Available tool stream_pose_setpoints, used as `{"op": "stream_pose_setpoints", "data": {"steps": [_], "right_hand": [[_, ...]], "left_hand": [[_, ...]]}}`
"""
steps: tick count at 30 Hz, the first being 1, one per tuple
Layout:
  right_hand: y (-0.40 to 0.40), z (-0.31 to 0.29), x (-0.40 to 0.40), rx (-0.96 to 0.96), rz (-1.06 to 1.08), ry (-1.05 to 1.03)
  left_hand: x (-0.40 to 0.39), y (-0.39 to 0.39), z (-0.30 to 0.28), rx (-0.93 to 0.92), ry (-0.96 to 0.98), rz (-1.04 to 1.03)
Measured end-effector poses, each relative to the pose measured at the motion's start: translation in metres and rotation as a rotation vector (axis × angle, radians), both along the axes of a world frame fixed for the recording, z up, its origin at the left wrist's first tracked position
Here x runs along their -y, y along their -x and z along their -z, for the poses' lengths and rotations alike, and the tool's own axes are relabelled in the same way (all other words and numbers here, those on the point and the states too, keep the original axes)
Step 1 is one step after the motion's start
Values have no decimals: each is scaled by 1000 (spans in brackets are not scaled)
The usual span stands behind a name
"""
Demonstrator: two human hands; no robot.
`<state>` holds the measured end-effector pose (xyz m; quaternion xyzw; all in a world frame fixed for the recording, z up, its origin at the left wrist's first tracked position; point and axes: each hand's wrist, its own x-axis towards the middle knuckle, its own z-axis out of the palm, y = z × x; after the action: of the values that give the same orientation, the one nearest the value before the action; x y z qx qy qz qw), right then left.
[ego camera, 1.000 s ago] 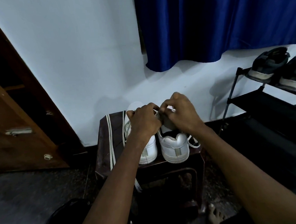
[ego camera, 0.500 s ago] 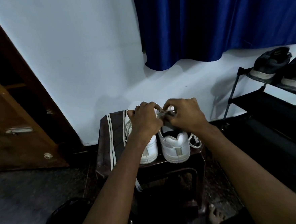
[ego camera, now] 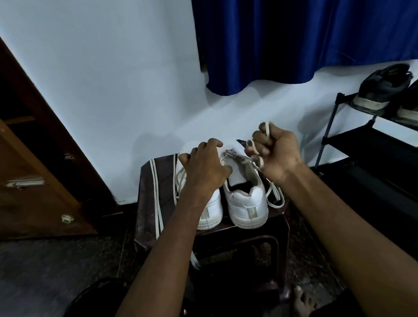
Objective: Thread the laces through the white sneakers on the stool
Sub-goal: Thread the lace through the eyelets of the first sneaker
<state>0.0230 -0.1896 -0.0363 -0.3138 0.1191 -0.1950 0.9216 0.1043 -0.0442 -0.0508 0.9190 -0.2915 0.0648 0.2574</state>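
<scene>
Two white sneakers stand heel-toward-me on a dark brown stool [ego camera: 150,187]. My left hand [ego camera: 203,166] rests over the left sneaker [ego camera: 210,210], its fingers curled at the eyelet edge of the right sneaker [ego camera: 247,202]. To the right and slightly above that shoe, my right hand [ego camera: 275,151] grips a white lace [ego camera: 266,129]; the lace runs from the eyelets through the fist and its end sticks up above the fingers. A slack loop of the same lace [ego camera: 276,198] lies beside the right sneaker's heel.
A second loose white lace [ego camera: 155,189] lies along the stool's left side and hangs over its front. A black shoe rack [ego camera: 364,137] with dark shoes [ego camera: 381,87] stands at the right. Wooden door [ego camera: 18,171] at left, blue curtain [ego camera: 305,27] above, my bare foot [ego camera: 302,305] on the floor.
My right hand has pulled away from the shoe, up and to the right, drawing the lace out through the eyelet. My left hand has stayed on the sneakers.
</scene>
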Motion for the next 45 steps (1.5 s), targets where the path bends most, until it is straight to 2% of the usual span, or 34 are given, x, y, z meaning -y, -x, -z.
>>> {"op": "stream_pose_setpoints", "data": {"steps": [1, 2, 4, 6, 7, 9, 10, 13, 14, 15, 17, 18, 19, 21, 24, 26, 28, 31, 33, 37, 38, 39, 41, 43, 44, 45], "right_hand": [[1, -1, 1, -61, 47, 154], [4, -2, 2, -115, 107, 394], [9, -4, 4, -176, 235, 1010], [9, -1, 3, -262, 304, 1494], [8, 2, 2, -365, 351, 1644], [7, 8, 3, -534, 385, 1780], [8, 9, 3, -531, 307, 1769], [11, 1, 3, -440, -74, 1493], [12, 1, 1, -444, -121, 1493], [11, 3, 0, -476, -108, 1559], [6, 12, 1, -531, 49, 1705], [5, 16, 3, -543, 103, 1712], [6, 18, 4, -559, 112, 1651], [4, 19, 10, -552, 66, 1401], [5, 18, 12, -470, -28, 1077], [6, 16, 10, -453, -68, 947], [3, 18, 9, -453, -75, 890], [-1, 22, 10, -460, -32, 922], [-5, 28, 11, -462, -10, 959], [-10, 38, -1, -504, 154, 1041], [-11, 40, -4, -533, 205, 1086], [-12, 43, -7, -566, 243, 1112], [-13, 45, -10, -597, 271, 1091], [-13, 46, -10, -607, 273, 1096], [-14, 46, -9, -607, 274, 1118], [-14, 46, -9, -604, 277, 1136]], "left_hand": [[0, 0, 0, -3, 1, 2], [0, -1, 1, -5, 0, 3], [0, -1, 1, 4, -4, 6], [-1, 0, 0, 39, 8, 36], [-1, 0, -1, 64, 20, 58], [0, 1, -1, 138, 19, 100], [1, 2, -1, 184, 1, 111], [4, 2, 0, 237, -51, 117], [6, 3, 1, 241, -68, 107], [7, 3, 1, 252, -80, 92], [7, 4, 1, 282, -89, 64], [7, 4, 1, 292, -86, 58], [7, 4, 2, 293, -80, 57], [5, 4, 2, 275, -73, 63], [6, 3, 4, 226, -79, 120], [5, 0, 1, 157, -30, 183], [2, -3, -2, 45, 118, 241], [-4, -3, -10, -287, 445, 328], [-7, -1, -17, -436, 507, 313], [-3, -7, -8, -274, 212, 279], [-1, -7, -7, -258, 223, 298], [1, -6, -8, -307, 317, 332], [2, 0, -16, -488, 662, 391], [-2, -1, -26, -649, 918, 358], [-5, -2, -28, -672, 927, 316], [-7, -4, -29, -617, 829, 262]]}}
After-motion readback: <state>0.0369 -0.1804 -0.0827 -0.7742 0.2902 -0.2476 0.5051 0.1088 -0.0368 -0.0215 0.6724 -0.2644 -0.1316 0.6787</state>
